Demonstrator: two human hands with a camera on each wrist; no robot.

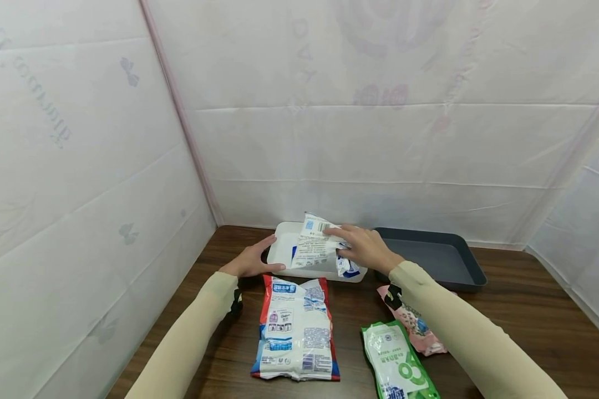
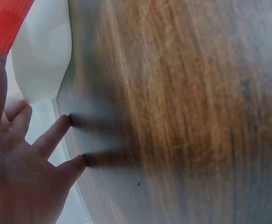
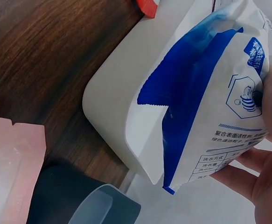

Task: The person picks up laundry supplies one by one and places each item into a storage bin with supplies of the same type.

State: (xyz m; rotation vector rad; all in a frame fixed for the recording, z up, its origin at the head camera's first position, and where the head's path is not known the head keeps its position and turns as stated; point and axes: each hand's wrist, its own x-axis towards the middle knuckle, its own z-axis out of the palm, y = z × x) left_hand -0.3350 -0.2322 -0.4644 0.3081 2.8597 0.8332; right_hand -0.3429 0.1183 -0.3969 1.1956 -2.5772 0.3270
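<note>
My right hand grips a white-and-blue laundry powder bag over the white tray. The bag hangs tilted. In the right wrist view its blue-edged side overlaps the tray's end, with my fingers against the printed side. At the tray's left end lies my left hand, thumb and fingers spread along the rim and holding no packet. The left wrist view has these fingers reaching beside the tray wall, over the wood.
A large white bag with red and blue edges lies in front of the white tray. Nearer me on the right are a green pouch and a pink packet. A dark grey tray stands right of the white one. Pale sheeting encloses the table.
</note>
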